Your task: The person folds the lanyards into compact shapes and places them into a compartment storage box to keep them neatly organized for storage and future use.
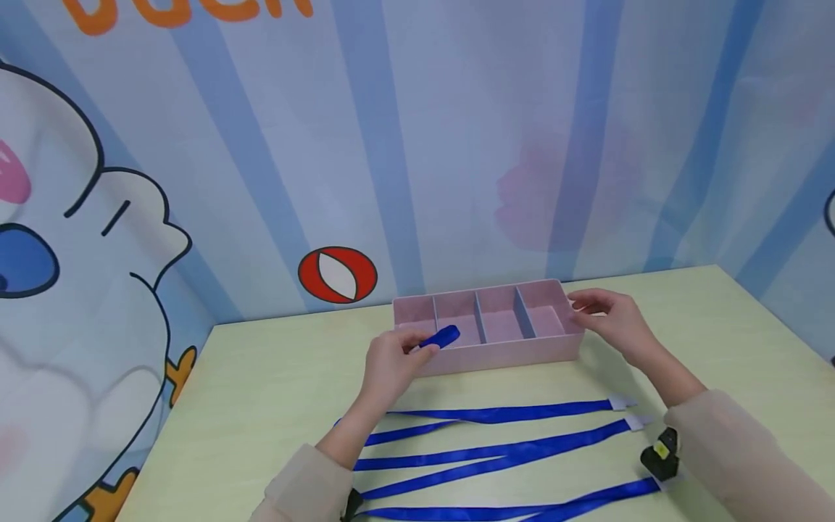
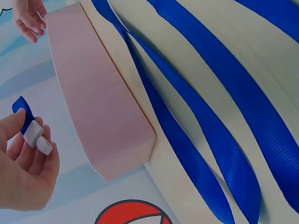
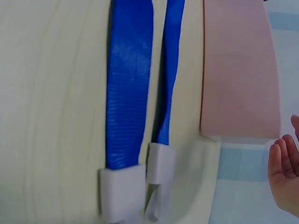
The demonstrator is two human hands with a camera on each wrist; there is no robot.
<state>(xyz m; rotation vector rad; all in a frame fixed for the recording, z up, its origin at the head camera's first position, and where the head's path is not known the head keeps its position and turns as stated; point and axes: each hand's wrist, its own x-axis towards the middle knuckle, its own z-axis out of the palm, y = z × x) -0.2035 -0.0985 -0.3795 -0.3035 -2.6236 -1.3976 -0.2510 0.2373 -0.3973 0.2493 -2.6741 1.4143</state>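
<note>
My left hand [image 1: 391,362] pinches a short, folded blue lanyard [image 1: 443,336] between thumb and fingers, over the front left of a pink divided box [image 1: 499,357]. White plastic end pieces [image 2: 32,134] of this lanyard show against the fingers in the left wrist view. At the box's right end is my right hand [image 1: 613,322], its fingertips right at the rim and holding nothing. Relaxed, slightly bent fingers [image 3: 285,156] show beside the box end in the right wrist view. Thin grey dividers [image 1: 524,313] split the box into several compartments, with no contents visible in them.
Several blue lanyards [image 1: 548,415] lie stretched across the pale table [image 1: 261,391] in front of the box, white clips [image 1: 636,422] at their right ends. Behind the table's back edge hangs a blue striped cartoon backdrop [image 1: 443,145].
</note>
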